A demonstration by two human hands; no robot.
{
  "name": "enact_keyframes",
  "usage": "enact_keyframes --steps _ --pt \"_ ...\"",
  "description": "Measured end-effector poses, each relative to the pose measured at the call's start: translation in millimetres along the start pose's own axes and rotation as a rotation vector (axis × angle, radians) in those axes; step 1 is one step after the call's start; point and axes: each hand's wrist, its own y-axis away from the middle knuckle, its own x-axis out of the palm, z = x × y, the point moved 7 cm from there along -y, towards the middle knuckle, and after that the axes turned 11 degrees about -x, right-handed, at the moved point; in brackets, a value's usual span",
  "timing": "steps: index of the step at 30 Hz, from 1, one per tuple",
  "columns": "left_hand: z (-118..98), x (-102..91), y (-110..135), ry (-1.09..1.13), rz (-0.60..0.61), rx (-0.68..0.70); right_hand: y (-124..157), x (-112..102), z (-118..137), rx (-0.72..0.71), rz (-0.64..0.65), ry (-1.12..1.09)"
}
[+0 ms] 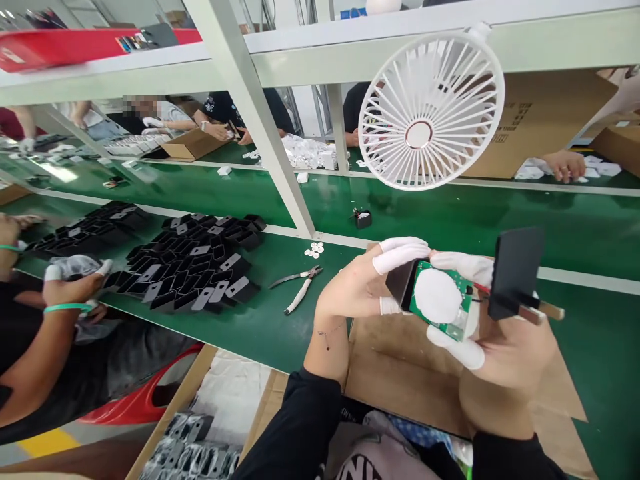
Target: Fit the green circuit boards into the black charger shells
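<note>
Both my hands are raised over a cardboard sheet (pixel 400 373) at the bench edge, with white finger cots on the fingertips. My left hand (pixel 360 287) pinches the black housing end of a small assembly. My right hand (pixel 495 347) grips the green circuit board (pixel 443 300), which carries a round white pad, with a finger pressed on that pad. A black plug cover (pixel 515 273) with metal prongs hangs from the board by thin red wires beside my right fingers.
A pile of black plastic housings (pixel 195 267) lies left on the green belt (pixel 590 227), with pliers (pixel 300 287) and small white round pads (pixel 314 250) nearby. A white fan (pixel 430 113) hangs from the shelf frame. A co-worker's arm (pixel 55 333) is at left; others work across the belt.
</note>
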Motion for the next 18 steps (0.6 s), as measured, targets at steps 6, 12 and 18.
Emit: enact_keyframes --steps 6,12,18 --pt "3 1.0 0 -0.002 0.000 -0.036 -13 3 9 -0.105 -0.001 0.038" --pt "5 0.5 1 0.050 -0.024 -0.034 -10 5 7 -0.094 0.005 0.067" --pt "11 0.6 2 0.105 -0.043 -0.052 -9 11 3 -0.067 0.067 0.057"
